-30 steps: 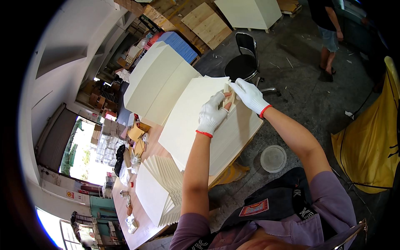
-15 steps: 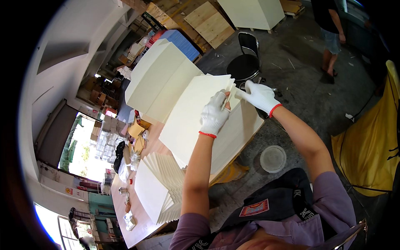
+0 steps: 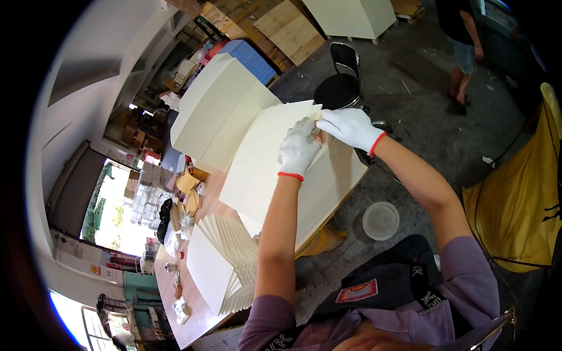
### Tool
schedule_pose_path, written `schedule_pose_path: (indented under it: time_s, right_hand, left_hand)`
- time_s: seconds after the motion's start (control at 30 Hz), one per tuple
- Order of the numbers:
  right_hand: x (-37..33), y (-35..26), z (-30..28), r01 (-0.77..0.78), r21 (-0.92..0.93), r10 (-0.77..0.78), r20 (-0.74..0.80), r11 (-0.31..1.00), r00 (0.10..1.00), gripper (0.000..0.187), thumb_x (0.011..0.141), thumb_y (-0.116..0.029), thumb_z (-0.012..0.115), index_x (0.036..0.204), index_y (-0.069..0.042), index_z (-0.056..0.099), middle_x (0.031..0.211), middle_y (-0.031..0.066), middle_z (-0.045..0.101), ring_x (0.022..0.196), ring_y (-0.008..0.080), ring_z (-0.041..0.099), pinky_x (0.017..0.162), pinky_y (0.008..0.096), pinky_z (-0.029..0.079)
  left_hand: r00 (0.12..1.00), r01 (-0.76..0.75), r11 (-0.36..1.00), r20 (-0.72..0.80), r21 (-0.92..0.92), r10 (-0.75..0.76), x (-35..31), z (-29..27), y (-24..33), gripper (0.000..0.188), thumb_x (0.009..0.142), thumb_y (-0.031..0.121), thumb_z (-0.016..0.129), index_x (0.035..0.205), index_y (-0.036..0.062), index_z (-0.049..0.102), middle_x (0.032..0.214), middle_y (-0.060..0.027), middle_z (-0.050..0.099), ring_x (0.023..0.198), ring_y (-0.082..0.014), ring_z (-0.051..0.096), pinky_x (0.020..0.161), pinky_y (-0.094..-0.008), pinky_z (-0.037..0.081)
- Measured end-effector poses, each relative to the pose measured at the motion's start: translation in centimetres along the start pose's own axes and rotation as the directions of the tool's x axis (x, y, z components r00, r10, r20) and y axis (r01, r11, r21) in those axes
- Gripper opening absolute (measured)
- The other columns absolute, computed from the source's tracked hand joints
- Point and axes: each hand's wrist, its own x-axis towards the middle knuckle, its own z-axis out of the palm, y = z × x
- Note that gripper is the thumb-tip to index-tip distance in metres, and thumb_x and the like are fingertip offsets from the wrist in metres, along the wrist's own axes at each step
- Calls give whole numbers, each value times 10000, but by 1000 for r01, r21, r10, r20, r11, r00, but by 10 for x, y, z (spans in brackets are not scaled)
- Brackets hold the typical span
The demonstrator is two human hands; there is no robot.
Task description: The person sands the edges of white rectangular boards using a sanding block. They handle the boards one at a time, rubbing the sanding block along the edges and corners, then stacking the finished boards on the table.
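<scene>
Large cream sheets of card or thick paper [image 3: 263, 153] lie in a stack on the table. My left hand [image 3: 299, 147], in a white knitted glove with a red cuff, is on top of them, its fingers curled at the sheets' right edge. My right hand [image 3: 354, 130], gloved the same way, meets it at that edge near the far corner. Its fingers are closed at the sheet edge; how many sheets lie between them is hidden. A fanned pile of creased cream sheets [image 3: 218, 263] sits nearer me on the left.
Behind the stack stands a bent cream board pile [image 3: 219, 111]. Packets and small items line the wooden table [image 3: 196, 327] on its left. A black chair [image 3: 339, 88], a round whitish bucket [image 3: 380, 221] and yellow sheeting [image 3: 515, 205] are on the right. Another person [image 3: 462, 52] stands far right.
My right hand has moved left onto the sheet edge, its fingers now close to my left hand's. My left hand stays at the edge. The whole view has shifted slightly.
</scene>
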Motion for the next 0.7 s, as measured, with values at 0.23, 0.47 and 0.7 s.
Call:
schedule_pose_path:
  time_s: [0.23, 0.47, 0.7]
  right_hand:
    - [-6, -5, 11, -353, 426, 340, 111, 833, 934, 518, 1074, -547, 450, 1117, -73, 652, 1019, 213, 697, 1045, 430, 659, 881, 490, 483]
    - [-10, -4, 16, -329, 427, 332, 70, 842, 941, 536, 1078, -561, 438, 1112, -65, 641, 1033, 222, 696, 1053, 440, 655, 888, 500, 485]
    - [-10, -5, 13, -351, 401, 342, 98, 846, 935, 534, 1087, -551, 439, 1125, -60, 645, 1042, 228, 707, 1051, 445, 663, 883, 497, 494]
  left_hand:
    - [995, 76, 926, 87, -371, -47, -15, -9, -9, 367, 965, 282, 723, 1316, 175, 720, 1289, -133, 724, 1141, -355, 709, 1004, -420, 553]
    - [973, 195, 916, 186, -351, -136, -14, -21, 3, 411, 939, 208, 783, 1329, 93, 722, 1375, -117, 723, 1270, -273, 683, 1088, -357, 510]
    - [980, 195, 893, 106, -405, -166, -18, -23, 11, 289, 1025, 204, 653, 1301, 199, 739, 1240, -144, 739, 1116, -316, 727, 958, -398, 550]
